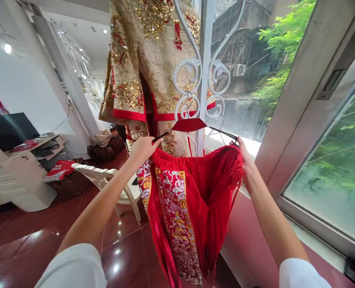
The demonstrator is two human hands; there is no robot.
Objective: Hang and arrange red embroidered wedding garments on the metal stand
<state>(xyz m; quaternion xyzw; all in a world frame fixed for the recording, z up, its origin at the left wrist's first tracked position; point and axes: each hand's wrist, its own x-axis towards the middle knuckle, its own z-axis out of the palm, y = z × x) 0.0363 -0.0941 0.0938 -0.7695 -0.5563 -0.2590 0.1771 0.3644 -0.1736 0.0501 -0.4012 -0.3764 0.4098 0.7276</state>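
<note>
A red pleated skirt (216, 180) with an embroidered silver and gold panel hangs in front of me from a black hanger (222, 132). A red piece covers the hanger's middle, and its hook is at the white scrollwork stand (205, 72). My left hand (144, 149) is closed at the skirt's left waist corner, by the hanger's left end. At the other end, my right hand (245, 158) grips the right waist corner near the hanger tip. Fingers of both hands are partly hidden. Behind hangs a gold beaded garment (162, 60) with red trim.
A white chair (105, 176) stands at left behind my forearm. Further left are a desk (12, 168) with a black monitor (11, 130), a red box (60, 170) and dark bags (108, 145). The metal-framed window (297, 108) and its sill bound the right side.
</note>
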